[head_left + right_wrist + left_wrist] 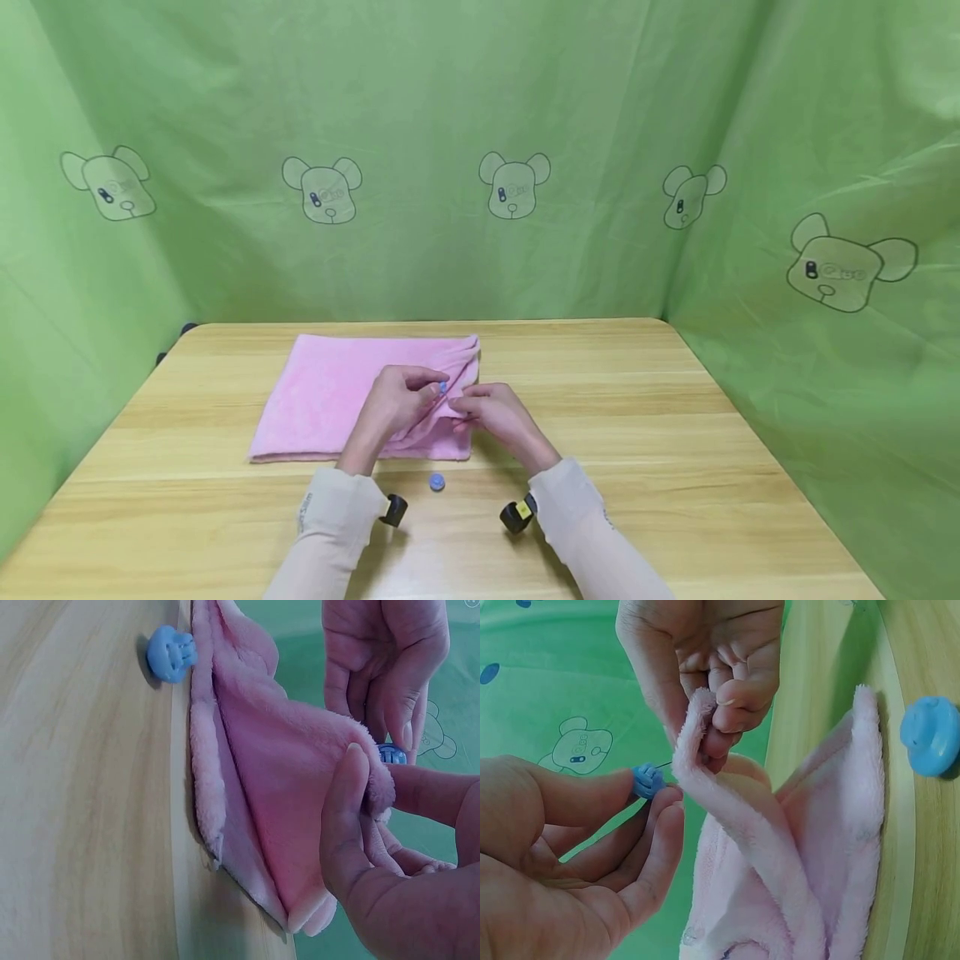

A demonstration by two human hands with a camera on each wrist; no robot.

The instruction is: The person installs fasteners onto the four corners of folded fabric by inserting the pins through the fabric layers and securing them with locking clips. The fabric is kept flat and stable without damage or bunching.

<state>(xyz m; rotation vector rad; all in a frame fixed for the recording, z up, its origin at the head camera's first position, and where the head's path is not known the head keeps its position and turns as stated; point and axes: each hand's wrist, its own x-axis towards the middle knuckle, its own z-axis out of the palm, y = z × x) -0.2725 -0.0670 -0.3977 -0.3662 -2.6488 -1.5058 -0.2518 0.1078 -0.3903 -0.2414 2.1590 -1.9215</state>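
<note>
My left hand (399, 400) pinches a blue-headed pin (648, 781) between thumb and fingertips. In the left wrist view, a thin dark needle reaches from its head to the edge of a pink fleece blanket (322, 400). A raised fold of that blanket is gripped by my right hand (497, 412), thumb on one face and fingers on the other, as the right wrist view shows. Both hands are close together over the blanket's right side. Nearer me, a second blue piece (437, 482), round with a knobbed top, lies on the table in front of the blanket.
The blanket lies folded flat on a wooden table (600, 392), its right part lifted and creased. Green curtains (420, 250) with mouse-head drawings stand behind the table and along both sides. A black wrist camera (516, 517) hangs below the right sleeve.
</note>
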